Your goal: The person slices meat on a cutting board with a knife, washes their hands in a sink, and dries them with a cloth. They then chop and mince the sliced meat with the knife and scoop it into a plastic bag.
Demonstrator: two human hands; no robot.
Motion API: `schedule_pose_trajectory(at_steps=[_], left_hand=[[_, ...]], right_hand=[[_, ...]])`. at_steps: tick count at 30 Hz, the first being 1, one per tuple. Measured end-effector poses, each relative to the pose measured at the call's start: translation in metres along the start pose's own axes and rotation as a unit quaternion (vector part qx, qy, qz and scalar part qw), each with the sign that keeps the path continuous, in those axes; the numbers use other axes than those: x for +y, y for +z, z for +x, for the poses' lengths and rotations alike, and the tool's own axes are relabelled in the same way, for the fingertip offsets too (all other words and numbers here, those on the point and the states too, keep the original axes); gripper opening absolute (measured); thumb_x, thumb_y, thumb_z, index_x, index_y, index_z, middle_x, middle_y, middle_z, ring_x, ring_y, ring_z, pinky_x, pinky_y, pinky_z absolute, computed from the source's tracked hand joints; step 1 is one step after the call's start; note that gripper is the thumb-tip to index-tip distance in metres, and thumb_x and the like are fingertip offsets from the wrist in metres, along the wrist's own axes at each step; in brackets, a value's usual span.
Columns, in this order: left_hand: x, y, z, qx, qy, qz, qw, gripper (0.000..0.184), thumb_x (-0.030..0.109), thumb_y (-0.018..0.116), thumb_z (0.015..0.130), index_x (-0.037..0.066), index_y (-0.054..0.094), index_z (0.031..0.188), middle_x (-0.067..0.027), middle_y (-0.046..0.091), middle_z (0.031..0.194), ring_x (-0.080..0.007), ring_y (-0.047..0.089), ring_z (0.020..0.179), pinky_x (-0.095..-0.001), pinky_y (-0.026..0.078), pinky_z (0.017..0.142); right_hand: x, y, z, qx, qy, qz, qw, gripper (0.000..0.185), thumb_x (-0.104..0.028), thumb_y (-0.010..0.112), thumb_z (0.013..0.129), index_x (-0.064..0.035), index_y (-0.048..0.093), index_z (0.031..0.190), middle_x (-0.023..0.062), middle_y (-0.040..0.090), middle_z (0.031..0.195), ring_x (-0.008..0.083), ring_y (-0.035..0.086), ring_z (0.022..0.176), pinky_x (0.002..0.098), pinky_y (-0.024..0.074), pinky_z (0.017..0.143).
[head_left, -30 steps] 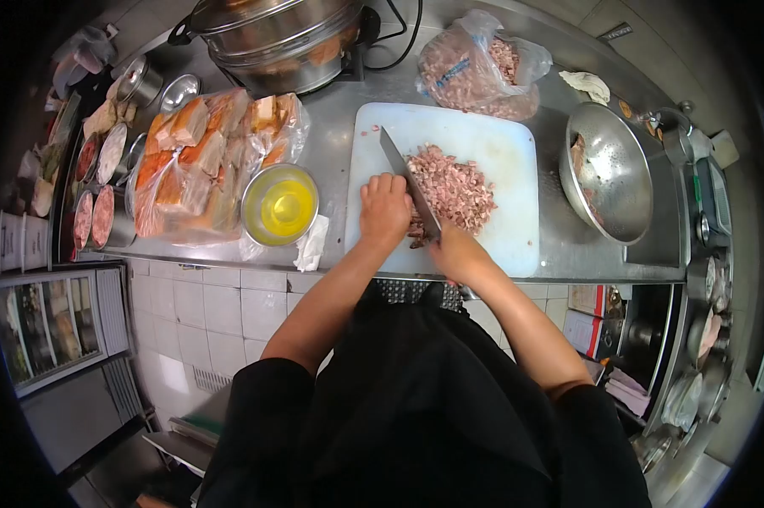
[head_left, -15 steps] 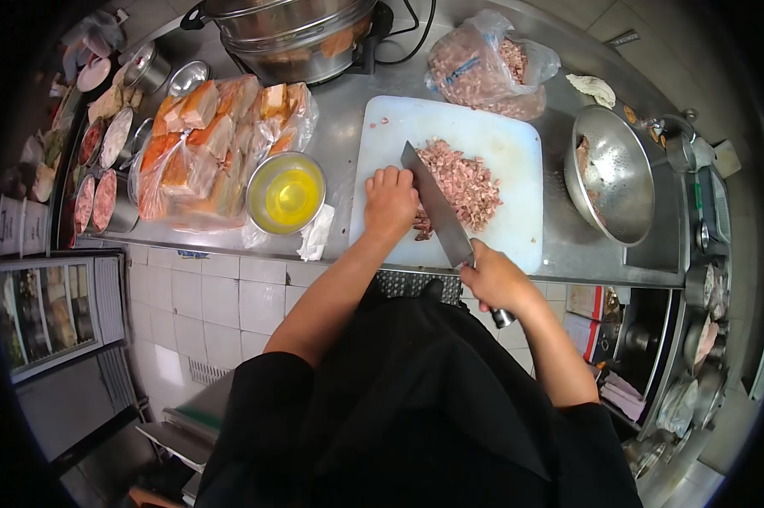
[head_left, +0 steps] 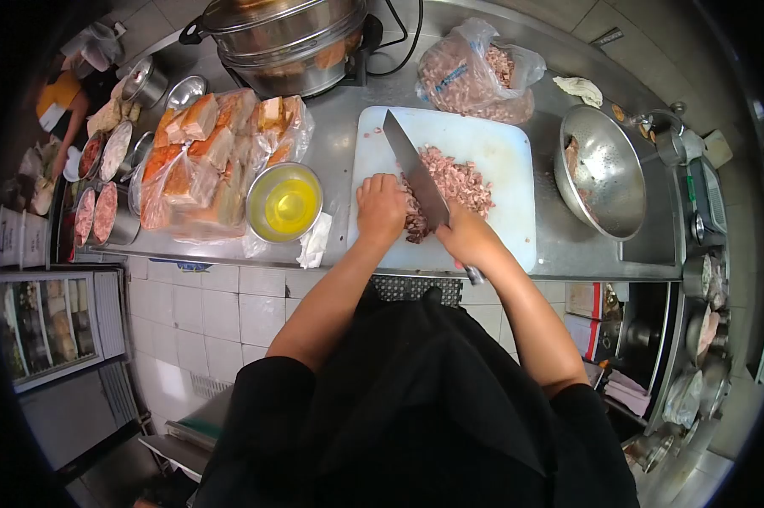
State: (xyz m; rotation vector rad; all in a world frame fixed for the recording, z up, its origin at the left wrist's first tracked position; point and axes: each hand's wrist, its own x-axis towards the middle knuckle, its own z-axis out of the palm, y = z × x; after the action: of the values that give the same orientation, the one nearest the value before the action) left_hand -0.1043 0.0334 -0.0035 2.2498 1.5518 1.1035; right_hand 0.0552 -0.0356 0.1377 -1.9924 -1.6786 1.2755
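Observation:
My right hand (head_left: 469, 240) is wrapped round the handle of a broad knife (head_left: 420, 173), whose blade slants up and left across the white cutting board (head_left: 509, 161). Chopped pinkish meat (head_left: 462, 182) is heaped to the right of the blade, and darker pieces lie at its left near the board's front. My left hand (head_left: 382, 209) rests on the left of the board beside the blade, its fingers curled and pressed together at the edge of the meat. Whatever lies under those fingertips is hidden.
Left of the board are a metal bowl of yellow liquid (head_left: 284, 203) and bagged meat blocks (head_left: 191, 161). Behind stand a large steamer (head_left: 289, 51) and a bag of chopped meat (head_left: 475, 76). A metal bowl (head_left: 610, 169) sits right. Another person's arm (head_left: 70, 127) shows far left.
The knife blade has swung, its tip now further up and left, and my right hand has moved left and up. Another person has come into view at the far left.

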Motion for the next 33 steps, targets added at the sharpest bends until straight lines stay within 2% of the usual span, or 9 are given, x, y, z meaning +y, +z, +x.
schedule_pose_trajectory(at_steps=[6,12,15,17,19,22,26,29,33], left_hand=[[-0.001,0.0,-0.002,-0.041,0.011,0.032,0.999,0.016,0.013,0.065,0.085,0.008,0.058,0.098,-0.0122,0.057,0.102,-0.0341,0.054,0.102,-0.0489,0.041,0.089],[0.001,0.001,0.0,-0.049,0.025,0.031,0.998,0.015,0.011,0.062,0.085,0.007,0.057,0.098,-0.0133,0.057,0.101,-0.0347,0.053,0.1,-0.0492,0.039,0.086],[0.0,0.004,0.0,-0.049,0.028,0.045,0.997,0.016,0.012,0.063,0.085,0.007,0.058,0.099,-0.0127,0.058,0.102,-0.0339,0.054,0.101,-0.0484,0.04,0.088],[-0.004,0.004,-0.004,-0.047,0.028,0.057,0.997,0.016,0.013,0.064,0.085,0.008,0.058,0.099,-0.0122,0.058,0.103,-0.0332,0.054,0.102,-0.0477,0.041,0.089],[-0.008,-0.002,-0.003,-0.043,0.002,0.003,0.999,0.015,0.012,0.062,0.086,0.007,0.059,0.1,-0.0132,0.059,0.105,-0.0336,0.055,0.103,-0.0478,0.042,0.089],[-0.012,-0.004,-0.01,-0.007,0.011,-0.018,1.0,0.016,0.012,0.062,0.086,0.006,0.059,0.101,-0.014,0.059,0.106,-0.034,0.054,0.104,-0.048,0.042,0.09],[-0.007,-0.004,-0.008,-0.026,0.012,0.032,0.999,0.016,0.012,0.063,0.086,0.006,0.059,0.101,-0.0138,0.058,0.106,-0.0343,0.054,0.103,-0.0484,0.042,0.089],[-0.005,-0.005,-0.006,-0.053,0.012,0.056,0.997,0.017,0.012,0.064,0.086,0.007,0.058,0.1,-0.0133,0.057,0.105,-0.0344,0.053,0.103,-0.0486,0.042,0.089],[-0.004,-0.004,-0.007,-0.059,0.014,0.058,0.996,0.016,0.012,0.065,0.086,0.007,0.057,0.099,-0.0127,0.057,0.103,-0.0342,0.053,0.101,-0.0486,0.042,0.088]], right_hand=[[-0.008,-0.009,-0.056,-0.097,0.073,-0.045,0.992,0.029,-0.01,0.053,0.094,0.0091,0.053,0.115,0.022,0.07,0.074,0.0291,0.067,0.051,0.0445,0.0549,0.057],[0.005,0.034,-0.004,-0.059,0.094,0.027,0.993,0.03,-0.01,0.053,0.093,0.0102,0.054,0.115,0.0236,0.071,0.077,0.0294,0.068,0.051,0.0437,0.0567,0.059],[0.008,0.032,0.032,0.004,0.038,-0.009,0.999,0.029,-0.01,0.053,0.092,0.008,0.057,0.115,0.0231,0.071,0.078,0.0296,0.068,0.051,0.0439,0.0569,0.058],[-0.003,0.016,0.041,-0.04,0.014,0.04,0.998,0.028,-0.01,0.054,0.092,0.0046,0.06,0.115,0.0216,0.071,0.078,0.0295,0.067,0.052,0.0438,0.0569,0.057],[-0.008,0.01,0.035,-0.011,0.027,0.022,0.999,0.028,-0.01,0.054,0.092,0.002,0.06,0.117,0.0192,0.07,0.075,0.0289,0.067,0.051,0.0435,0.0564,0.056],[-0.013,-0.007,-0.009,-0.012,0.016,-0.005,1.0,0.027,-0.01,0.054,0.092,0.0024,0.06,0.115,0.0194,0.07,0.075,0.0288,0.067,0.051,0.0432,0.0565,0.057],[-0.011,-0.011,-0.044,-0.077,0.067,-0.054,0.993,0.029,-0.011,0.054,0.093,0.0061,0.056,0.117,0.0227,0.071,0.078,0.0301,0.068,0.053,0.0438,0.0567,0.059],[-0.005,0.002,-0.037,-0.121,0.077,-0.059,0.988,0.035,-0.011,0.055,0.093,0.0104,0.051,0.121,0.0248,0.071,0.079,0.0312,0.068,0.053,0.0445,0.0566,0.06],[-0.005,0.026,-0.002,-0.079,0.078,-0.017,0.994,0.036,-0.011,0.056,0.093,0.0102,0.054,0.122,0.0256,0.071,0.08,0.0317,0.068,0.052,0.0445,0.057,0.059]])
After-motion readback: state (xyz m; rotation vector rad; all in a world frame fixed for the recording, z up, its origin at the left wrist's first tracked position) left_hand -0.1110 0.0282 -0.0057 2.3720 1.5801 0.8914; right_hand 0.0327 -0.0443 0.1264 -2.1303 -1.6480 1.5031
